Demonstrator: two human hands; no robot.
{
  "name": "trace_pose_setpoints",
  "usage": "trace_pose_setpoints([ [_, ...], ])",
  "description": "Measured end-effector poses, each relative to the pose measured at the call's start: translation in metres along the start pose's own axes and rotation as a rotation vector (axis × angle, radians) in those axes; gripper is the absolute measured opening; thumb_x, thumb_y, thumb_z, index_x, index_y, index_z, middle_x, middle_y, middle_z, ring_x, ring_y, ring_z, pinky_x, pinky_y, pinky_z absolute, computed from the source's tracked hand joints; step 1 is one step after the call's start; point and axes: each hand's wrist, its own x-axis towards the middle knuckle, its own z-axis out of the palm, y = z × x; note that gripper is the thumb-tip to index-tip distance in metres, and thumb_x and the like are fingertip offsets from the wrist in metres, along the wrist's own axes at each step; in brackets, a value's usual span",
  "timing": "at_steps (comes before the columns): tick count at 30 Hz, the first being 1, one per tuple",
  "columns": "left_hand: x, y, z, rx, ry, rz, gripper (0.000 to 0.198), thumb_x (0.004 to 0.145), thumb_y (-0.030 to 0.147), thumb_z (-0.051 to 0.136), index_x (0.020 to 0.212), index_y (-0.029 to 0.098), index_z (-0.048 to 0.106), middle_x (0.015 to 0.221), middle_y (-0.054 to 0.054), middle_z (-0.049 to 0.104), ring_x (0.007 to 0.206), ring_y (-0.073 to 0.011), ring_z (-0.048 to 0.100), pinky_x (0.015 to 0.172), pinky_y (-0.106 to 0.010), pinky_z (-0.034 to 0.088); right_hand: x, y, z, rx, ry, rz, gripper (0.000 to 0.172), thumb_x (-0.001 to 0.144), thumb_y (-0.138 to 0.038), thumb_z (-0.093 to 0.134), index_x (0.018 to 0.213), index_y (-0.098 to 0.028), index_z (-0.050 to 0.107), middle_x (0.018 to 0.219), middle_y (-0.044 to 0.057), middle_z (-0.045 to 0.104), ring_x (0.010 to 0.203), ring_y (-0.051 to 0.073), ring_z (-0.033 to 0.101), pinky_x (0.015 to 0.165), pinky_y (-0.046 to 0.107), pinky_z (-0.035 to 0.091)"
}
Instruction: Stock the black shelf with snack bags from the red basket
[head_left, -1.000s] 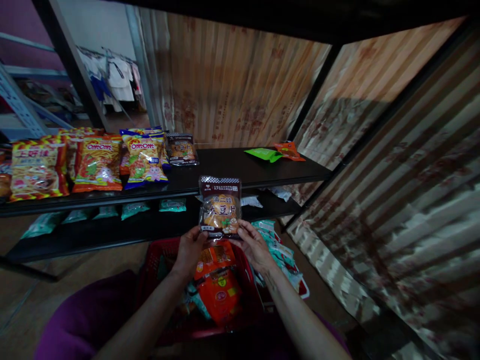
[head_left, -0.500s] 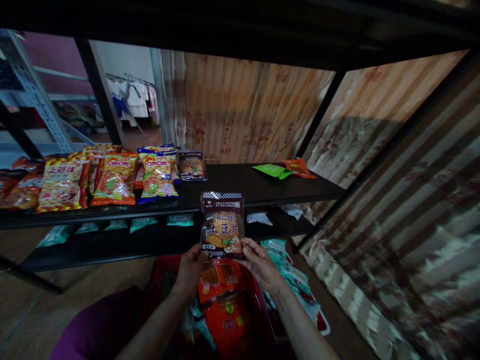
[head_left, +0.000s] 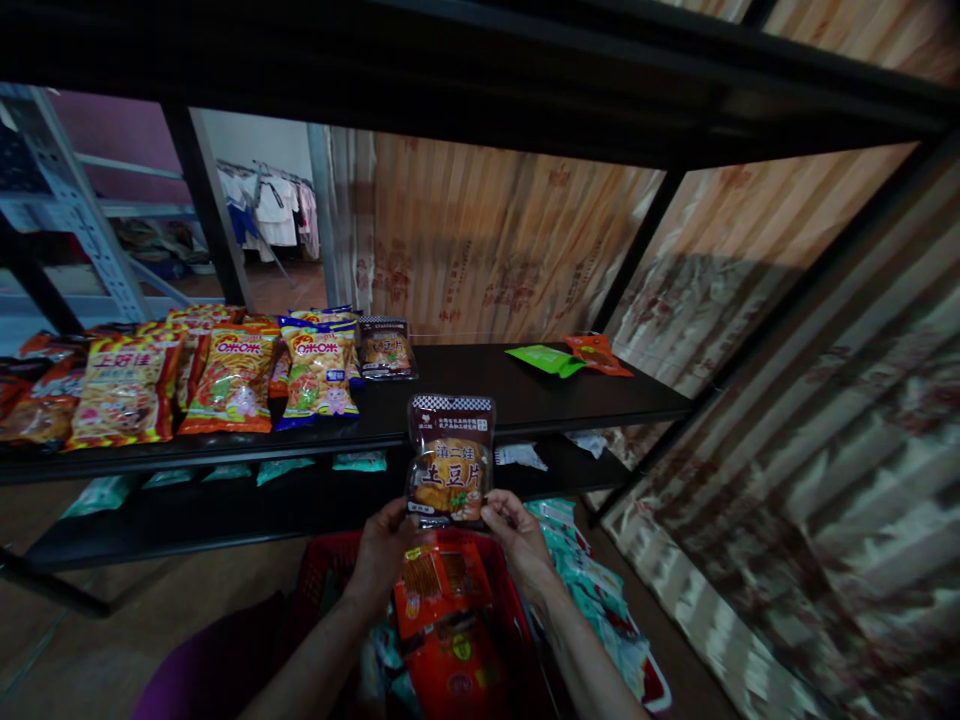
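A dark brown bag of potato chips (head_left: 451,455) is held upright before the shelf's front edge, its printed face toward me. My left hand (head_left: 384,545) pinches its lower left corner, and my right hand (head_left: 516,530) grips the lower right corner. Below the bag, orange-red snack packets (head_left: 442,590) lie in a red basket (head_left: 319,565) between my forearms. On the black shelf (head_left: 480,385), a matching brown bag (head_left: 387,348) stands at the back, beside a blue and yellow snack bag (head_left: 319,370).
More snack bags (head_left: 124,390) fill the shelf's left part. A green packet (head_left: 546,359) and an orange packet (head_left: 598,354) lie toward its right end. Teal packets (head_left: 360,461) sit on the lower shelf, and others (head_left: 592,580) lie in a second basket. A curtain (head_left: 825,450) hangs at right.
The view has tilted up slightly, so the shelf appears lower. Both hands still hold the brown chip bag, which stays in front of the shelf edge with little other movement.
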Motion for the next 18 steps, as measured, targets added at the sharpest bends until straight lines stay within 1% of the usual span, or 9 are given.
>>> trace_pose_setpoints([
  [4, 0.017, 0.016, 0.005, 0.009, 0.063, 0.032, 0.034, 0.055, 0.028, 0.081, 0.083, 0.014, 0.069, 0.073, -0.002, 0.071, 0.066, -0.0147, 0.065, 0.065, -0.026, 0.055, 0.014, -0.023, 0.01, 0.03, -0.02, 0.022, 0.035, 0.057, -0.041, 0.084, 0.08, -0.024, 0.065, 0.07, -0.004, 0.061, 0.069, 0.015, 0.06, 0.067, 0.03, 0.051],
  [6, 0.027, 0.025, 0.009, -0.002, 0.085, 0.058, 0.034, 0.055, 0.03, 0.081, 0.082, 0.013, 0.068, 0.073, -0.001, 0.07, 0.064, -0.0136, 0.064, 0.065, -0.027, 0.056, 0.025, -0.035, 0.015, 0.04, -0.024, 0.039, 0.037, 0.055, -0.041, 0.085, 0.08, -0.023, 0.064, 0.07, -0.003, 0.062, 0.07, 0.016, 0.062, 0.067, 0.033, 0.054],
  [8, 0.038, 0.033, 0.014, -0.001, 0.08, 0.098, 0.032, 0.057, 0.03, 0.08, 0.08, 0.013, 0.068, 0.074, -0.001, 0.07, 0.065, -0.0134, 0.065, 0.066, -0.028, 0.057, 0.038, -0.046, 0.02, 0.03, -0.021, 0.042, 0.039, 0.054, -0.04, 0.086, 0.08, -0.022, 0.063, 0.071, -0.003, 0.063, 0.069, 0.016, 0.062, 0.065, 0.034, 0.055],
  [11, 0.058, 0.046, 0.022, 0.007, 0.055, 0.155, 0.027, 0.06, 0.027, 0.076, 0.081, 0.012, 0.068, 0.078, -0.003, 0.07, 0.07, -0.0146, 0.066, 0.068, -0.03, 0.058, 0.063, -0.059, 0.028, 0.008, -0.01, 0.029, 0.041, 0.053, -0.04, 0.086, 0.081, -0.021, 0.062, 0.073, -0.002, 0.064, 0.071, 0.015, 0.063, 0.066, 0.034, 0.056],
  [14, 0.081, 0.059, 0.029, 0.005, 0.056, 0.207, 0.023, 0.067, 0.02, 0.07, 0.087, 0.012, 0.066, 0.083, -0.005, 0.071, 0.074, -0.0159, 0.067, 0.074, -0.034, 0.058, 0.09, -0.07, 0.039, -0.017, -0.012, 0.017, 0.044, 0.05, -0.041, 0.086, 0.08, -0.021, 0.061, 0.072, -0.003, 0.063, 0.071, 0.014, 0.062, 0.065, 0.031, 0.056],
  [16, 0.095, 0.068, 0.031, 0.003, 0.088, 0.258, 0.024, 0.07, 0.015, 0.064, 0.094, 0.012, 0.064, 0.091, -0.007, 0.07, 0.078, -0.0162, 0.068, 0.079, -0.036, 0.058, 0.109, -0.075, 0.049, -0.029, -0.034, 0.018, 0.045, 0.049, -0.041, 0.087, 0.08, -0.021, 0.06, 0.071, -0.005, 0.062, 0.07, 0.013, 0.062, 0.063, 0.029, 0.056],
  [18, 0.109, 0.075, 0.031, 0.017, 0.157, 0.306, 0.031, 0.072, 0.009, 0.059, 0.103, 0.012, 0.061, 0.104, -0.01, 0.068, 0.084, -0.0165, 0.068, 0.084, -0.036, 0.057, 0.127, -0.077, 0.06, -0.031, -0.065, 0.028, 0.046, 0.047, -0.04, 0.086, 0.079, -0.022, 0.059, 0.07, -0.005, 0.061, 0.069, 0.013, 0.061, 0.062, 0.028, 0.055],
])
